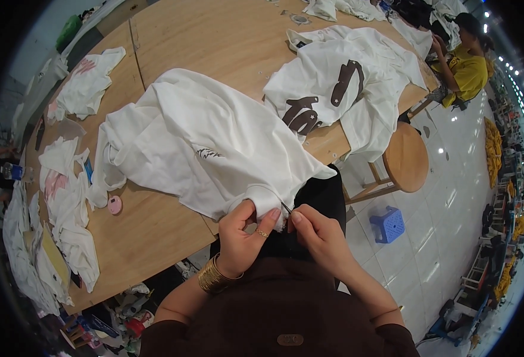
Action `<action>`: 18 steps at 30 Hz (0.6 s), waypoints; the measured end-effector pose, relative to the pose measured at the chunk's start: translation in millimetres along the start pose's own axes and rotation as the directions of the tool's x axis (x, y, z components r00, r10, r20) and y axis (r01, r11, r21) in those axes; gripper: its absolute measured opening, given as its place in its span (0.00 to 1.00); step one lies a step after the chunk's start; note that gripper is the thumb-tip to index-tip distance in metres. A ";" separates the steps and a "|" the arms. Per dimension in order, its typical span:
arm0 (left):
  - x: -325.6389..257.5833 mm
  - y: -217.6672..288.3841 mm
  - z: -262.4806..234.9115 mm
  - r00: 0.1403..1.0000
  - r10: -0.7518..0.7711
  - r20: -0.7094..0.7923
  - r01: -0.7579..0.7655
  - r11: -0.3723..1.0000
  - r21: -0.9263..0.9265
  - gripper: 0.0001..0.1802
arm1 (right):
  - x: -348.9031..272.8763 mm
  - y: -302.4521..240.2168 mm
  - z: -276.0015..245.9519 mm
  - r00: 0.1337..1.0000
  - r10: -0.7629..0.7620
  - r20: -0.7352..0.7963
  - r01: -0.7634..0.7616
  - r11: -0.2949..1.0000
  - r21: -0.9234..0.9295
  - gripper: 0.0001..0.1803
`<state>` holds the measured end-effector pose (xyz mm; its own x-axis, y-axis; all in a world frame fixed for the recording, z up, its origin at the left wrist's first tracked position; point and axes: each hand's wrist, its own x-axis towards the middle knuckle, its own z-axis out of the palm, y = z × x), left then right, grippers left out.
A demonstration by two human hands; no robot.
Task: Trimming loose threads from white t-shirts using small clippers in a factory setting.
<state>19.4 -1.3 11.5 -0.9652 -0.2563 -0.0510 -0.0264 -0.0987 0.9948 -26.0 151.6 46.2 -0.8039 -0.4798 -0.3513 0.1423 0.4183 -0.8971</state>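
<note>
A white shirt-like garment [184, 137] with a small dark print spreads over the wooden table, one end pulled off the front edge towards me. My left hand [241, 235] is closed on a folded edge of it, thumb on top; a ring and a gold bracelet [215, 278] are on that arm. Close beside, my right hand [318, 235] pinches a thin dark pointed tool [286, 207], its tip against the cloth. Whether this is a pair of tweezers or a seam ripper I cannot tell, as my fingers cover most of it.
Another white garment [369, 65] with brown lettering lies at the right. White pieces with reddish marks [89, 83] and a pink round object [114, 205] are on the left. A wooden stool [406, 157] and a blue plastic stool [388, 225] stand right. A person in yellow [467, 74] sits far right.
</note>
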 end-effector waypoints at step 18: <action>-0.8 -7.8 -3.4 0.993 0.108 0.046 -0.114 0.980 0.165 0.11 | -2.5 -2.6 1.3 0.989 -0.130 -0.072 0.114 0.975 -0.188 0.11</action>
<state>21.3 -3.6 3.5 -0.9733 -0.2212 0.0606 0.0411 0.0913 0.9950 -23.6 150.7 49.1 -0.8550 -0.4735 -0.2117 -0.0618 0.4983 -0.8648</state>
